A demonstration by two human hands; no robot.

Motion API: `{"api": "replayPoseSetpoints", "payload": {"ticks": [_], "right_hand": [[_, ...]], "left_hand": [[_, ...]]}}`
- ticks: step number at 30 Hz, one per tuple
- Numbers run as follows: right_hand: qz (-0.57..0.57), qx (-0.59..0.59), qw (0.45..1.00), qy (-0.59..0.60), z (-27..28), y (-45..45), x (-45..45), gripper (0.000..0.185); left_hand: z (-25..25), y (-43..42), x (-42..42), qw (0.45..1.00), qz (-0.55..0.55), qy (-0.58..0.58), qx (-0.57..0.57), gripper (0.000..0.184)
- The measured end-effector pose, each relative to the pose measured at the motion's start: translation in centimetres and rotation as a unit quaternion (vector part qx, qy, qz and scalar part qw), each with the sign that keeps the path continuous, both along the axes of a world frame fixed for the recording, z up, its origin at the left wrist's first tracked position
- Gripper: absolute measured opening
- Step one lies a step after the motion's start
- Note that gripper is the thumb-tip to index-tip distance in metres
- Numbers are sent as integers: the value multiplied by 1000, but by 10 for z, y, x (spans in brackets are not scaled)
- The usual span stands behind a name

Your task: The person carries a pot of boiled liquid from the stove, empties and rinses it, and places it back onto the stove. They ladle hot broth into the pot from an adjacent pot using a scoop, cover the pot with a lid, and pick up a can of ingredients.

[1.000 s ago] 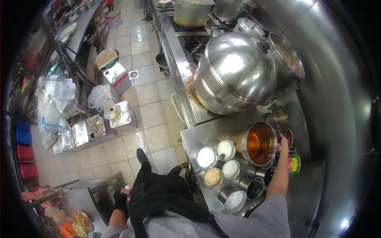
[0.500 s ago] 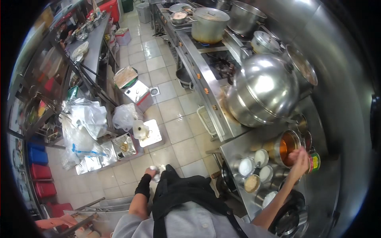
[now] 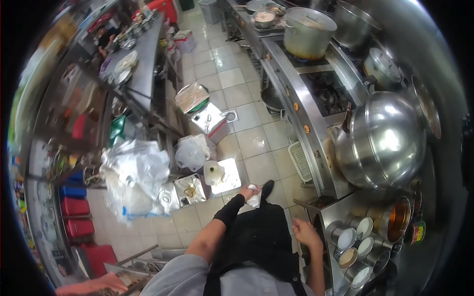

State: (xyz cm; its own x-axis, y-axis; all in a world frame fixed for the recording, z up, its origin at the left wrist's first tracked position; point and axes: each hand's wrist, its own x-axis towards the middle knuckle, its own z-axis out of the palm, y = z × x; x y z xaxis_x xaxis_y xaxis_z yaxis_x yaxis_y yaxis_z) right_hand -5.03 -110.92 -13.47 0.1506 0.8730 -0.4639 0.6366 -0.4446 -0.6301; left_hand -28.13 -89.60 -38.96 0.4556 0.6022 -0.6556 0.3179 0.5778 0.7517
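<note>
My left hand (image 3: 247,193) is closed around a crumpled white cloth (image 3: 255,196), in front of the black apron (image 3: 256,237). My right hand (image 3: 305,232) hangs over the floor beside the steel counter (image 3: 326,217), its fingers loosely apart with nothing seen in them. To its right stand a pot of amber liquid (image 3: 395,219), metal cups of white powder or liquid, a cup of beige paste (image 3: 348,257) and a green and red can (image 3: 417,232).
A large domed steel vessel (image 3: 382,140) sits beside the stove (image 3: 326,91), with a tall pot (image 3: 309,32) farther back. Lidded tins (image 3: 224,176) and plastic bags (image 3: 136,172) are at the left. A person (image 3: 104,40) is at the far left table.
My right hand has let go of the amber pot's rim and moved left, off the counter. My left hand has risen with the white cloth. The view has turned left.
</note>
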Motion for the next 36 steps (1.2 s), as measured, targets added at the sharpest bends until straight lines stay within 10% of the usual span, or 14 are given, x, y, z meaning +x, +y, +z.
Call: {"api": "replayPoseSetpoints", "payload": {"ticks": [4,10,13,15,16,18,20,23,24,33,36], "right_hand": [[-26,-37,999,-26,-97,12,16,33],[-273,-54,960,7,-221,-14,22,33],[-323,-150,934,30,-280,-77,-5,33],[-54,-125,989,-49,-296,-125,-21,26],[-307,-295,897,122,-374,-191,-58,25],[-174,-239,947,125,-317,-180,-69,24],[-153,-196,960,128,-251,-150,-76,22],[-600,-314,613,406,-305,-199,-133,19],[-629,-320,584,401,-295,-190,-138,19],[-641,-344,615,306,-230,-98,-93,20],[-646,-345,617,287,-228,-90,-79,20]], "left_hand": [[44,68,44,994,38,40,-94,35],[-51,208,67,975,37,158,150,68],[19,296,114,971,80,197,112,41],[-114,389,115,977,138,125,108,68],[-76,421,135,960,-6,214,179,85],[-120,515,170,951,-57,220,212,89],[-69,545,236,985,124,-120,3,58],[-97,630,303,969,142,-199,34,61],[-95,647,322,969,139,-206,17,62],[-176,759,396,981,70,-182,-1,42],[-125,723,387,985,104,-109,87,43]]}}
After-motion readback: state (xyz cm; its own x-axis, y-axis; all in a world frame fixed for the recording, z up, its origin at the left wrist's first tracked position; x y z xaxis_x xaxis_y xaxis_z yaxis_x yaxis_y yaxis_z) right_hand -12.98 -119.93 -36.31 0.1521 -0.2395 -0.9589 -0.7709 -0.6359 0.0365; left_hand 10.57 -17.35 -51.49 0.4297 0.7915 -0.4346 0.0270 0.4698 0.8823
